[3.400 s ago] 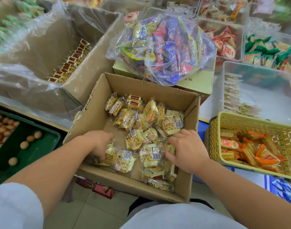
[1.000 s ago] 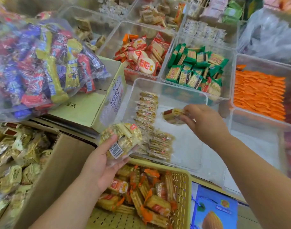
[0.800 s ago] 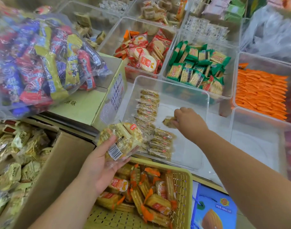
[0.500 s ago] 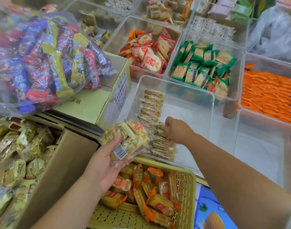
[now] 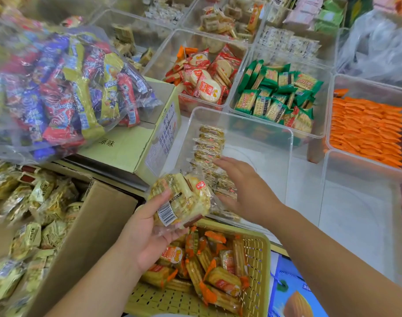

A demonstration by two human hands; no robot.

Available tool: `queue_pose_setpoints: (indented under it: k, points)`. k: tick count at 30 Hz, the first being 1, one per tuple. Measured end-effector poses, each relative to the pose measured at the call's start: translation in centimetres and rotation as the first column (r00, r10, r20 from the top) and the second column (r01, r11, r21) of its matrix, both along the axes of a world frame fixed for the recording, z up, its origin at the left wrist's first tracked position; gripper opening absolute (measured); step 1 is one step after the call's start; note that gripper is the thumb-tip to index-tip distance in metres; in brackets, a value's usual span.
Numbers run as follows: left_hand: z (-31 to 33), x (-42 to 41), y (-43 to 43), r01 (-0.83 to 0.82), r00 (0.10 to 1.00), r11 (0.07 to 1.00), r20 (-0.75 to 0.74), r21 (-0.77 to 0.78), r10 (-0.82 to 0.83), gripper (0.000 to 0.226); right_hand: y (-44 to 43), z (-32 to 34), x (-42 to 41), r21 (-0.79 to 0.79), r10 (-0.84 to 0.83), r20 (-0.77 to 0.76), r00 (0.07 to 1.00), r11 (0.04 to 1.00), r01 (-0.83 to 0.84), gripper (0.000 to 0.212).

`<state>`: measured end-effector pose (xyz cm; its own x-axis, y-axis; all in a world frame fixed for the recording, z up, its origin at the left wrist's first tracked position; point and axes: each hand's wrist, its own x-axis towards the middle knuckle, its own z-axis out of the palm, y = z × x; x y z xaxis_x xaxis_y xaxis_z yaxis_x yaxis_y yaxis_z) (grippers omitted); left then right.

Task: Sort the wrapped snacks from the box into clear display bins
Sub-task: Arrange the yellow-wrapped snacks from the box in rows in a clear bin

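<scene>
Bins (image 5: 241, 120) crowd what seems a white shop counter (image 5: 306, 191).

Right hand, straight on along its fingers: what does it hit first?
Likely the row of wrapped snacks along the clear bin's left side; the right hand points up-left at it. Height unclear, so it might pass over.

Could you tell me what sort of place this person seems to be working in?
Probably a shop's loose-snack display being restocked: clear bins hold sorted wrapped snacks, an opened cardboard box stands beside them, and the left hand holds a stack of snack packs.
</scene>
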<state>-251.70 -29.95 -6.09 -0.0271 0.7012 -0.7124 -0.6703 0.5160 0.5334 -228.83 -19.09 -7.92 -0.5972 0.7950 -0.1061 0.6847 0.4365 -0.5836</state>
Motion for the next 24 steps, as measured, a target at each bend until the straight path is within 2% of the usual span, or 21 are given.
queue_pose_setpoints:
  k: [2,4,7,10,14,17,20,24]
  points:
    - [0.4,0.3,0.0,0.065,0.998,0.998,-0.006,0.001,-0.065,0.023,-1.7,1.6,0.0,0.119,0.143,-0.068,0.987,0.984,-0.135,0.079]
    - [0.8,0.8,0.0,0.135,0.991,0.991,-0.017,0.005,-0.135,0.031,-2.8,2.4,0.1,0.232,0.228,-0.063,0.972,0.950,-0.208,0.079]
    - [1.2,1.3,-0.1,0.176,0.984,0.984,-0.018,-0.013,-0.176,0.043,-3.6,2.8,0.4,0.327,0.243,-0.036,0.969,0.920,-0.218,0.068]
    - [1.3,1.6,0.0,0.170,0.985,0.985,-0.005,-0.027,-0.170,0.039,-3.6,2.7,1.3,0.410,0.252,-0.008,0.968,0.884,-0.226,0.051]
    - [1.1,1.3,0.3,0.061,0.997,0.995,0.046,-0.082,-0.057,0.044,-2.5,2.6,2.9,0.437,0.272,0.007,0.962,0.864,-0.248,0.033]
    - [1.0,0.6,0.4,-0.023,0.998,0.994,0.052,-0.103,0.029,0.051,-0.6,2.8,4.0,0.404,0.162,0.024,0.986,0.901,-0.158,0.034]
    - [0.9,0.1,0.2,-0.050,0.999,0.993,0.004,-0.105,0.050,0.046,2.1,2.9,5.1,0.400,-0.016,0.041,0.999,0.916,-0.002,0.031]
    - [0.9,-0.3,-0.2,-0.034,0.999,0.995,-0.025,-0.097,0.032,0.037,6.3,1.5,5.2,0.337,-0.207,0.128,0.970,0.929,0.154,0.031]
